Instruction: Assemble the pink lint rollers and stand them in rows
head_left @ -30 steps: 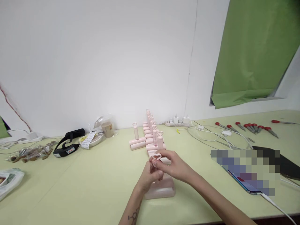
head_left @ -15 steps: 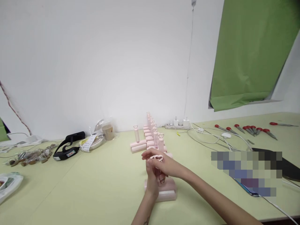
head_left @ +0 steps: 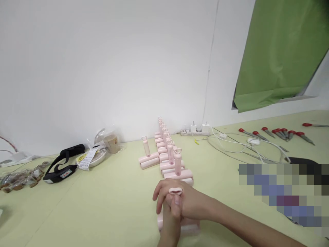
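Both hands meet over the nearest pink roller point(head_left: 190, 227), low in the centre of the head view. My right hand point(head_left: 183, 199) wraps round its upright handle, and the heart-shaped loop point(head_left: 175, 191) pokes out above the fingers. My left hand point(head_left: 171, 216) is closed on the same handle from the left, thumb up beside the loop; its other fingers are mostly hidden. Just beyond, another pink roller point(head_left: 180, 175) stands with its handle upright, at the front of a row of several alike. One more roller point(head_left: 149, 160) stands left of the row.
At the left lie a black strap point(head_left: 61, 168), a labelled packet point(head_left: 91, 158), a bagged cup point(head_left: 111, 142) and wrapped items point(head_left: 23, 178). A power strip point(head_left: 195, 132) is by the wall. White cables point(head_left: 241, 147) and red-tipped tools point(head_left: 280, 133) lie at the right.
The view has shifted and come closer to the table. My hands have moved lower in view, and my right hand has closed further round the handle, beside my left.
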Tool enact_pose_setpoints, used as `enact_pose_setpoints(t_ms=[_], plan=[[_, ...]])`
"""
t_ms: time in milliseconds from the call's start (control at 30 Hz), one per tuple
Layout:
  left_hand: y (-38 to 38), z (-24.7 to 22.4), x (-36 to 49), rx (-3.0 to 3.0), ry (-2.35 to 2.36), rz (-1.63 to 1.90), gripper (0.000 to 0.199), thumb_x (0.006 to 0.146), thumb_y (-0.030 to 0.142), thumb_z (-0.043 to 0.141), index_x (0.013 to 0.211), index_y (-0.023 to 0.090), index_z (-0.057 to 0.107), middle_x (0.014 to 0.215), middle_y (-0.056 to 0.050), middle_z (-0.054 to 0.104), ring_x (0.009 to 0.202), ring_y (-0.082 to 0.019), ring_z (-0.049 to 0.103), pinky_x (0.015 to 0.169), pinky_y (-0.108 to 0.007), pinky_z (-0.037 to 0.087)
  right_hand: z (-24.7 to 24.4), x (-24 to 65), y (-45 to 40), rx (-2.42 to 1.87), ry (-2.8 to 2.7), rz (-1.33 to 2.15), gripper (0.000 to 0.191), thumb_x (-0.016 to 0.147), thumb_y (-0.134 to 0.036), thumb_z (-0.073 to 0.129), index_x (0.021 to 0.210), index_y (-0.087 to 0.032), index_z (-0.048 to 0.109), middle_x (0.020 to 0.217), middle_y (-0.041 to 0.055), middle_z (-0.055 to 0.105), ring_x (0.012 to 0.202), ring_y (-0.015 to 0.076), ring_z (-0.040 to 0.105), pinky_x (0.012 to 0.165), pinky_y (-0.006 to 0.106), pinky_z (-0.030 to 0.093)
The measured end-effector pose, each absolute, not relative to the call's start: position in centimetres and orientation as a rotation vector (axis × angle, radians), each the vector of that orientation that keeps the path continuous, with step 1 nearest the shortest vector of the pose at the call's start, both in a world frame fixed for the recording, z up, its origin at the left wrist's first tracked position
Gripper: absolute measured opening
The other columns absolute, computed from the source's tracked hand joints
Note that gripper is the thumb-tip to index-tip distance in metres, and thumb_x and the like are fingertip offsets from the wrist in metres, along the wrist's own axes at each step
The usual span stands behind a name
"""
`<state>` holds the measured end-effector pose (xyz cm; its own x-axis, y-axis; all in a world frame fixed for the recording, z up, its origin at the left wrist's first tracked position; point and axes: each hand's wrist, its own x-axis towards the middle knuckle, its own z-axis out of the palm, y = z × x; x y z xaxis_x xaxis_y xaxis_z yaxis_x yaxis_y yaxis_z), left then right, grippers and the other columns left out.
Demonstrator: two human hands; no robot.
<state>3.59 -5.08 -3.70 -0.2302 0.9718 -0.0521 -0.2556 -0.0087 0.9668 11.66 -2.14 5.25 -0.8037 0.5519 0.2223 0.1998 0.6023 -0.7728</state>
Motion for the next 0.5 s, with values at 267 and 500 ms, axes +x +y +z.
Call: enact_pose_setpoints(t_ms=[267,500], plan=[[-6.6,0.7,-0.7,1.681,1.265,0.94,0.078,0.031,0.029,0.078,0.104,0.022,0.052,0.105,-0.005,0.054,0.1,-0.03,0.046,0.086,-0.038,0.038,4.5,12.5,-2.8,-0.742,-2.124,1.195,0.027,0.081,-0.033,0.042,0.105,-0.022,0.049,0.102,0.0045,0.055,0.092,0.0194,0.052,0.075,0.029,0.043],[-8.9,-1.6,-6.7,1.839,1.66,0.674,0.033,0.06,0.031,0.063,0.093,0.028,0.06,0.094,-0.001,0.058,0.088,-0.023,0.053,0.077,-0.029,0.041,3.1,20.4,-5.6,-0.638,-2.073,0.851,0.031,0.075,-0.049,0.044,0.105,-0.041,0.048,0.104,0.0061,0.053,0.104,0.0279,0.045,0.082,0.039,0.04]])
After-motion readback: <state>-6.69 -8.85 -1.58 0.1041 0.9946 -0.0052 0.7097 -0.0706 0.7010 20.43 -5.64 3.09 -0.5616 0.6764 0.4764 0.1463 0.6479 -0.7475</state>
